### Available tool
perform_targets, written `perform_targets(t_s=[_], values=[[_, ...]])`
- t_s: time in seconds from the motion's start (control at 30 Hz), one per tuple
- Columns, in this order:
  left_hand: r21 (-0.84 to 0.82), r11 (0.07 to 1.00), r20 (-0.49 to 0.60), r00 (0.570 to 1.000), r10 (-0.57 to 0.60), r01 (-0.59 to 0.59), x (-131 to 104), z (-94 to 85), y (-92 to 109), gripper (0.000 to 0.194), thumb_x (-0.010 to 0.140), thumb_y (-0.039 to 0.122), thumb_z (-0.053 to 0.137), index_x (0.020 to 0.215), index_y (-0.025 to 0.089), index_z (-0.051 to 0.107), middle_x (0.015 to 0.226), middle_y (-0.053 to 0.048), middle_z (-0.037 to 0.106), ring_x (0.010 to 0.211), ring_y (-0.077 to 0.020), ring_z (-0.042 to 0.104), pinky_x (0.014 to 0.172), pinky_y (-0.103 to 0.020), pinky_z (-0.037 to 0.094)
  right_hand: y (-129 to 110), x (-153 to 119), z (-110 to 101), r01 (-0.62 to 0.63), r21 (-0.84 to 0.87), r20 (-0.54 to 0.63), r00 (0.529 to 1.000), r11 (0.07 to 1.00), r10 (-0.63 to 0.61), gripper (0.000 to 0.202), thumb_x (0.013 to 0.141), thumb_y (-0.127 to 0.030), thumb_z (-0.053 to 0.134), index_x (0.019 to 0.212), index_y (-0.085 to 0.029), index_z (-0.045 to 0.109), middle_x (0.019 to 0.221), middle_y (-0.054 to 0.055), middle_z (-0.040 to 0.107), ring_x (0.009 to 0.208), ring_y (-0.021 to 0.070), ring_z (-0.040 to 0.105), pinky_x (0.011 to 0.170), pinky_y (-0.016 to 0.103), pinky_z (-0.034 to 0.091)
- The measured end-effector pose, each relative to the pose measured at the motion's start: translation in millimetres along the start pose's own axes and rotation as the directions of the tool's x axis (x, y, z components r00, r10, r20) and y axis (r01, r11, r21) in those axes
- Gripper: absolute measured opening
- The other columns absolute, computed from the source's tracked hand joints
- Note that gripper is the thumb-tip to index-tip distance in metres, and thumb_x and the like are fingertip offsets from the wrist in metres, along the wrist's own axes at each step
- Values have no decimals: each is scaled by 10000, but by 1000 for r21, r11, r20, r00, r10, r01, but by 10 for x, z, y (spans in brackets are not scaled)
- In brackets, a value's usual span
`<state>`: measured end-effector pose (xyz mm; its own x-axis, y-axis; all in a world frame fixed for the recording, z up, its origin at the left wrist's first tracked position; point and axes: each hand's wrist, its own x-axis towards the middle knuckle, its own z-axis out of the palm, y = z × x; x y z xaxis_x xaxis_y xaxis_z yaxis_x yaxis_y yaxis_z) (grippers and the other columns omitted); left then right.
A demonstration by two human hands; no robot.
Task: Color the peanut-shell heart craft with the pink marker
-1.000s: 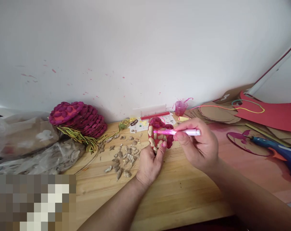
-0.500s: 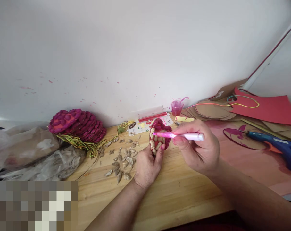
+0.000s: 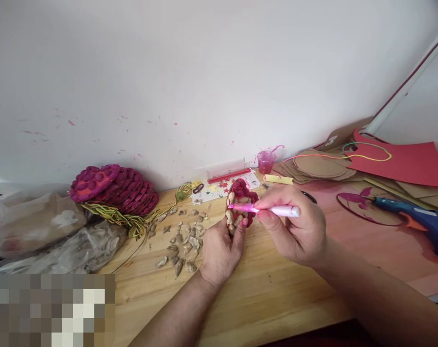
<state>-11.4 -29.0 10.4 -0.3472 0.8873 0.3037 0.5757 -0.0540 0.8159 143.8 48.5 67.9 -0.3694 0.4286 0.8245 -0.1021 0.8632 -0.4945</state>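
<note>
My left hand (image 3: 222, 248) grips the lower edge of a disc covered with peanut shells (image 3: 248, 193), holding it tilted up above the table. Part of its shells are dark magenta, and those toward the left and middle are bare tan. In my right hand (image 3: 294, 226) is a paintbrush (image 3: 282, 210) with a white handle and a pink-stained front end. The brush tip meets the shells near the disc's left edge. Loose peanut shells (image 3: 183, 241) lie scattered on the wooden table (image 3: 248, 299), left of my left hand.
Magenta shell-covered discs (image 3: 114, 185) are stacked at left on green cords (image 3: 121, 217), beside plastic bags (image 3: 60, 236). A pink paint cup (image 3: 266, 162) stands by the wall. At right are cardboard ovals (image 3: 320, 166), red paper (image 3: 403, 161) and a blue glue gun (image 3: 414, 217).
My right hand has shifted slightly left and down with the paintbrush, so its tip sits lower on the disc's left side. My left hand still holds the disc in nearly the same place.
</note>
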Motion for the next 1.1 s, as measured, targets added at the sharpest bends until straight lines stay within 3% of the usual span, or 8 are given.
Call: perform_targets(t_s=[0.23,0.43,0.63,0.77,0.93,1.1], values=[[33,999,71,997,-35,33,-11,-3,-29,349,980,463,569,757,202,633,628,-20,610,550,-152,469,565,-285,303,36,61,-41,-81,2,-77,994,997,81,98,960,-167,619,1022,-242,628,894,36,712,732,159,660,661,302,510],[34,998,97,994,-53,50,-9,-5,-23,359,970,457,575,719,201,583,622,-9,591,551,-144,465,561,-277,290,44,88,-50,-19,-27,-2,1000,999,19,81,965,-170,615,1019,-229,624,873,26,716,681,133,642,617,272,499],[59,998,111,993,-40,34,-10,-5,-25,368,983,458,541,729,194,575,624,1,599,551,-136,479,563,-263,317,84,126,-69,11,-63,-62,998,998,-15,54,962,-169,617,999,-209,621,854,17,704,660,117,628,603,250,494],[127,992,121,992,-34,18,2,-19,-20,369,994,454,512,744,194,592,636,-5,602,559,-138,486,564,-263,315,63,121,-61,52,-75,12,999,996,-51,55,950,-170,635,988,-210,632,789,5,694,617,116,613,578,254,480],[262,965,104,995,-10,-18,20,-55,2,362,993,456,494,784,192,628,631,-16,605,554,-146,488,563,-259,322,59,105,-57,49,-114,-60,997,992,-56,88,936,-159,645,1002,-215,628,870,29,723,703,142,658,643,281,505],[383,921,81,996,37,-65,32,-67,5,339,995,433,507,796,193,638,597,-7,582,508,-140,453,532,-263,276,27,111,-60,65,-97,-15,998,993,-67,88,937,-157,649,997,-215,622,857,25,724,723,139,666,651,269,511]])
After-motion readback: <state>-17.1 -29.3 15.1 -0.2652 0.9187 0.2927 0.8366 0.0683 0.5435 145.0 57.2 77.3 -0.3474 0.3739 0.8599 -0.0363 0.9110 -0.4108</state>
